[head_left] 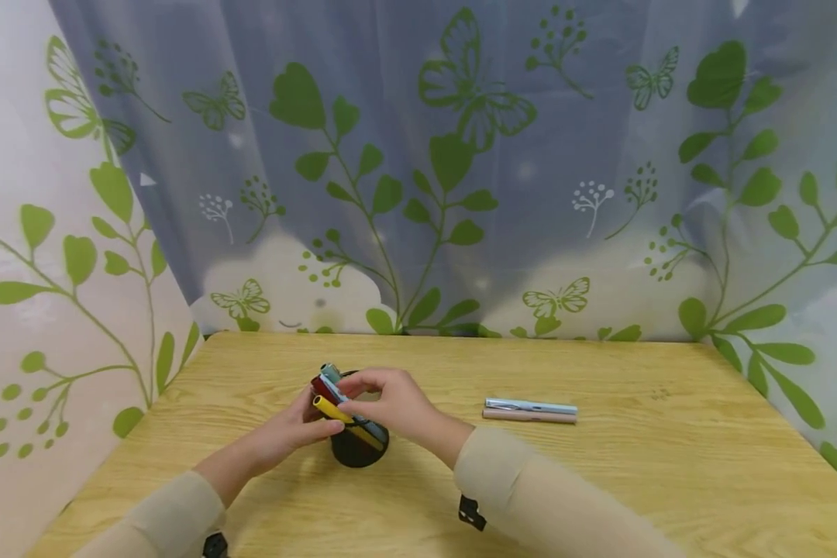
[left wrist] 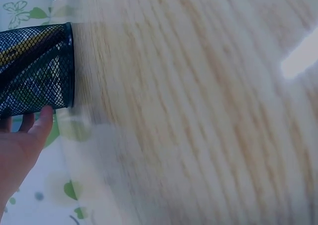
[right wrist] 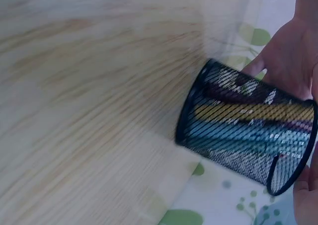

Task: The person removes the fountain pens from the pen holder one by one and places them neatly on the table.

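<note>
A black mesh pen holder (head_left: 359, 448) stands at the left of the table with several pens in it. My left hand (head_left: 286, 434) grips it near the rim, thumb on the near side. In the left wrist view, a fingertip of that hand touches the mesh (left wrist: 35, 71). My right hand (head_left: 394, 399) pinches a light blue pen (head_left: 329, 385) between thumb and forefinger above the rim. Around it lean a yellow pen (head_left: 329, 408), a dark red pen (head_left: 317, 385) and a grey-green pen (head_left: 331, 371). Yellow and teal barrels show through the mesh (right wrist: 238, 130) in the right wrist view.
To the right of the holder, a light blue pen (head_left: 530, 405) and a pinkish pen (head_left: 530, 416) lie side by side on the wooden table (head_left: 635, 465). A curtain (head_left: 460, 232) with leaves and butterflies hangs behind the table's far edge.
</note>
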Tool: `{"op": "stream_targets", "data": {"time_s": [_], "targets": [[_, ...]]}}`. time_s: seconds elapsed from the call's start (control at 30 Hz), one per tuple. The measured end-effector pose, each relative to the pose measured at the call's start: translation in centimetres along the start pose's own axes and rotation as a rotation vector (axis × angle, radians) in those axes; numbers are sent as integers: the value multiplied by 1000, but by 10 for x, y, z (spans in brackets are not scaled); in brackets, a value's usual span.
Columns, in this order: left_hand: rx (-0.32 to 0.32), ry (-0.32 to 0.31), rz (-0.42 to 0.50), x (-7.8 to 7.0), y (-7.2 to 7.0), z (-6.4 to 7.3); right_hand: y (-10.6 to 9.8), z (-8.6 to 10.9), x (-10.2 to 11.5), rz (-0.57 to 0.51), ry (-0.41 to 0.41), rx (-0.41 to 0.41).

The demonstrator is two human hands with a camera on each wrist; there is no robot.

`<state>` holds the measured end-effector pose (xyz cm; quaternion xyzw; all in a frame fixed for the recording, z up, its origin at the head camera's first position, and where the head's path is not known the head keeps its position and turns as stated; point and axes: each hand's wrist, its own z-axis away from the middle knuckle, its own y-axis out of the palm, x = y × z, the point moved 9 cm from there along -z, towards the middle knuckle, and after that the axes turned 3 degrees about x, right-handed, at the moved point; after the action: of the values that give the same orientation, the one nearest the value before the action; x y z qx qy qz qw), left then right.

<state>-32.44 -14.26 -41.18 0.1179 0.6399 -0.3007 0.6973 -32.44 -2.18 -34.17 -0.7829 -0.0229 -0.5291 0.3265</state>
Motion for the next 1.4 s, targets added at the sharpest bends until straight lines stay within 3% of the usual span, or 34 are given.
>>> {"op": "stream_targets", "data": {"time_s": [0.3, 0.6, 1.13, 1.4], "targets": [[81, 78, 72, -3, 11, -7, 17, -7, 6, 103, -20, 1], [45, 72, -11, -4, 7, -7, 16, -8, 4, 114, -11, 3], [10, 65, 45, -5, 5, -5, -29, 8, -5, -36, -20, -194], [5, 61, 88, -2, 3, -6, -41, 10, -4, -108, -10, -244]]}}
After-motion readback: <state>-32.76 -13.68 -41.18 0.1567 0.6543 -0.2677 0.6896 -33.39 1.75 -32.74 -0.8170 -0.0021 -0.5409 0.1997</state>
